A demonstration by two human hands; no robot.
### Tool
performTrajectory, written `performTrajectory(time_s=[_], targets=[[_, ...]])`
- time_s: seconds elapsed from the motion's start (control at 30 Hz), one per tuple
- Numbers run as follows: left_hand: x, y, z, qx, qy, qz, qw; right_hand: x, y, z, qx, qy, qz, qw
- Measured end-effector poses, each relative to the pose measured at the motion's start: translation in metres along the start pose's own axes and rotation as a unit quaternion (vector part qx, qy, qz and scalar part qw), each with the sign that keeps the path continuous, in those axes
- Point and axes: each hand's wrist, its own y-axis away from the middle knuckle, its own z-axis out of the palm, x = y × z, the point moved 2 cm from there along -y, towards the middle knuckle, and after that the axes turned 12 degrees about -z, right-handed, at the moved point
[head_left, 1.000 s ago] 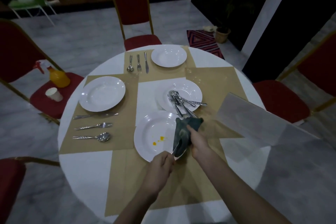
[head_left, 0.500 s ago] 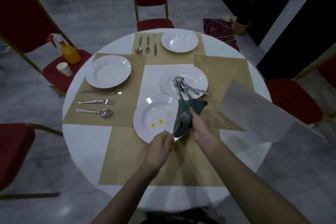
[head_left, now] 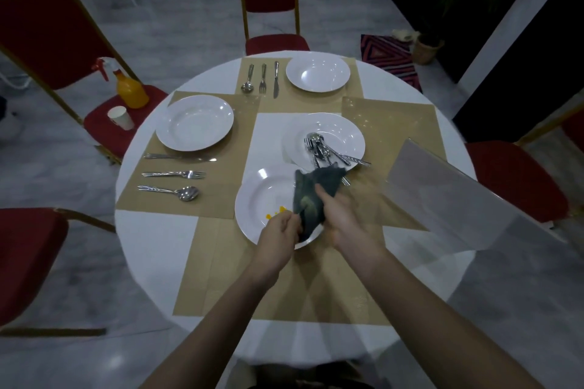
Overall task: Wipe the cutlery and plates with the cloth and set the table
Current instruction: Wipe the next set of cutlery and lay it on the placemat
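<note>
Since the last frame my view has pulled back and the cutlery piece that was showing between my hands is now hidden inside the dark cloth (head_left: 311, 204). I am holding the cloth over the right edge of the near plate (head_left: 268, 199), which is carrying small yellow spots. My right hand (head_left: 343, 218) is closing around the cloth from the right, fingers wrapped over its upper fold. My left hand (head_left: 279, 230) is pinching at the cloth's lower left edge; I cannot tell whether it is gripping a handle there. Just beyond the cloth, the pile of cutlery (head_left: 327, 150) is lying in the middle plate (head_left: 343, 133) on the round table (head_left: 151, 246).
</note>
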Motion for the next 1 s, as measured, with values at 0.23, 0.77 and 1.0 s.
performTrajectory(time_s=[0.23, 0.77, 1.0], targets=[[0.000, 0.005, -0.002, -0.019, -0.014, -0.004, 1.000, -0.017, -0.019, -0.013, 0.052, -0.004, 0.009, 0.999], [0.011, 0.009, -0.007, -0.007, -0.018, 0.020, 1.000, -0.047, -0.024, -0.004, 0.057, -0.028, -0.031, 0.998], [-0.004, 0.011, -0.012, -0.016, -0.003, 0.005, 1.000, -0.008, -0.004, -0.001, 0.011, -0.002, -0.025, 1.000]])
